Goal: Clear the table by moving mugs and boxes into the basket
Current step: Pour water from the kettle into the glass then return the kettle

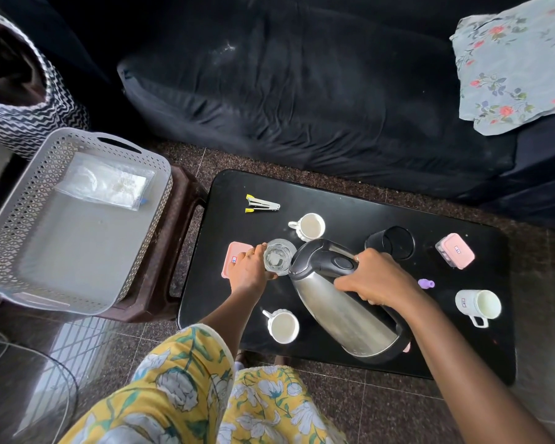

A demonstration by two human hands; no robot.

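Both hands are occupied over a glossy black low surface (350,200). The left hand (249,270) grasps a clear drinking glass (277,257), fingers wrapped round its side. The right hand (375,280) is clenched round the black handle of a stainless-steel electric kettle (343,318). The kettle is tilted, its lid end just beside the glass and its base pointing toward 5 o'clock. Whether anything is pouring cannot be told.

Three white ceramic mugs stand upright on the surface. From the kettle, a small ribbed mug (310,226) is at 12 o'clock, a second small mug (282,325) is at 8 o'clock near the front edge, and a taller printed mug (478,306) is at 3 o'clock near the right end. A flat pink-lidded box (233,257) lies at 9 o'clock from the glass, partly hidden by the left hand. A clear box with a pink lid (455,251) sits at 2 o'clock from the kettle.

A black tumbler (378,243) is at 1 o'clock and a silver stapler with yellow tips (261,205) at 11 o'clock.

The grey perforated plastic basket (23,206) rests on a brown plastic stool (173,251) at 9 o'clock from the surface and holds a clear plastic bag (106,184).
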